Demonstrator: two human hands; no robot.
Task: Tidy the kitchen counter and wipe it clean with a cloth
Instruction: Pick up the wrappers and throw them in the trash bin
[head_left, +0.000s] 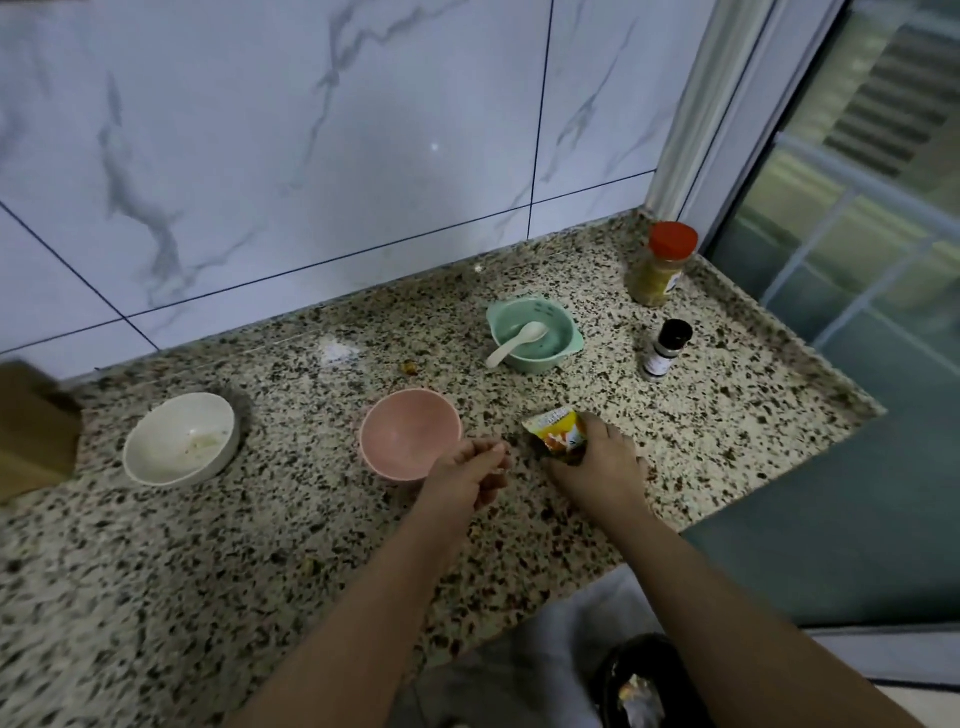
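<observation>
Nearest: left hand, fingers curled, fingertips pinched on something too small to tell, just beside the pink bowl. Right hand grips a yellow packet on the speckled tabletop. Left: white bowl with residue; a brown box at the edge. Farther: crumb, green bowl holding a white spoon, small dark-capped bottle, red-lidded spice jar.

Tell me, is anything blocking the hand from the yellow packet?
No. The right hand already grips the yellow packet on the counter. The pink bowl sits off to its left, not between them.
</observation>
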